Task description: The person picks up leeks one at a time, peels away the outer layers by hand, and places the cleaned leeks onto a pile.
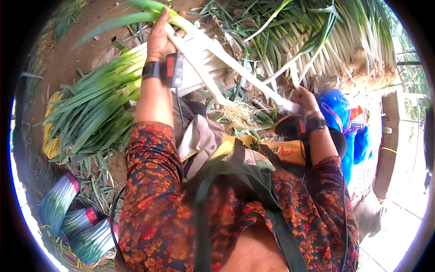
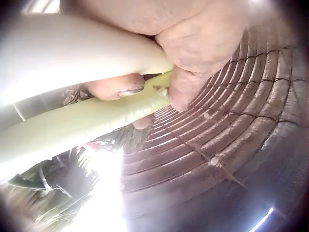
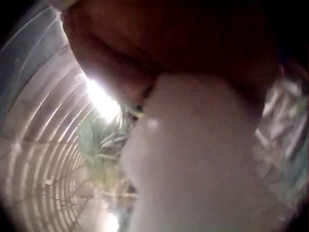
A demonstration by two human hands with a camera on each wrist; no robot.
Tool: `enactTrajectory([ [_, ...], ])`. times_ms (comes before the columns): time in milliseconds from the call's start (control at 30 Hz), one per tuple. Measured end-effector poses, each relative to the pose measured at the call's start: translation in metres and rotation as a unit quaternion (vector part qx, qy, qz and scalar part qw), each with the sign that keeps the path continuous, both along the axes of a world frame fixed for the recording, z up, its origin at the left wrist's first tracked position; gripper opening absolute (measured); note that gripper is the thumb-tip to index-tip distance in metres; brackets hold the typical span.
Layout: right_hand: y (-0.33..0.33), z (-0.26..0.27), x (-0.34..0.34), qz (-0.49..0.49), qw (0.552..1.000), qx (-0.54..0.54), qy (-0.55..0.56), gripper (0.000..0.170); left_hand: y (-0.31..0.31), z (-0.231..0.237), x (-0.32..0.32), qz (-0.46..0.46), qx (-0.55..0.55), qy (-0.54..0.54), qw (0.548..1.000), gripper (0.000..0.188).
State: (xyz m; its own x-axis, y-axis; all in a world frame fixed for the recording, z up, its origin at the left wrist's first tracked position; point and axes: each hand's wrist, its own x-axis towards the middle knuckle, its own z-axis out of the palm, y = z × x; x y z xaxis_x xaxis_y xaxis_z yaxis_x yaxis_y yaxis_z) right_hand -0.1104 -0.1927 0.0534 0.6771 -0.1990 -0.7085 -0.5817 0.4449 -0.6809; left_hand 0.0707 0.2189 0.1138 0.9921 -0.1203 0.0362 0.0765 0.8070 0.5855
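Left hand (image 1: 160,41), eleven o'clock, grips two long, fleshy white-and-green leeks (image 1: 235,64); right hand (image 1: 305,98), two o'clock, grips a thick, blurred white stalk (image 3: 203,150). Gentle pressure should prevent bruising.

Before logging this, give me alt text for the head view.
A person's left hand grips two leek-like stalks near their green tops; the right hand is at one's blurred root end. More stalks lie piled left and upper right, banded bundles lower left.
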Motion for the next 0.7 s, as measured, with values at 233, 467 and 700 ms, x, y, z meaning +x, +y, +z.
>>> enactTrajectory([
  [233, -0.090, -0.050, -0.007, 0.355, 0.616, -0.700, 0.066, 0.039, 0.027, 0.001, 0.005, 0.029, -0.034, -0.034, 0.998, 0.027],
  [467, 0.119, 0.041, 0.066, 0.293, 0.909, -0.112, -0.276, 0.048, -0.019, 0.012, -0.007, -0.003, 0.038, -0.035, 0.999, 0.027],
  [700, 0.176, 0.020, 0.083, 0.158, 0.936, 0.098, -0.298, 0.027, -0.006, 0.009, -0.012, -0.050, 0.081, -0.100, 0.990, 0.045],
])
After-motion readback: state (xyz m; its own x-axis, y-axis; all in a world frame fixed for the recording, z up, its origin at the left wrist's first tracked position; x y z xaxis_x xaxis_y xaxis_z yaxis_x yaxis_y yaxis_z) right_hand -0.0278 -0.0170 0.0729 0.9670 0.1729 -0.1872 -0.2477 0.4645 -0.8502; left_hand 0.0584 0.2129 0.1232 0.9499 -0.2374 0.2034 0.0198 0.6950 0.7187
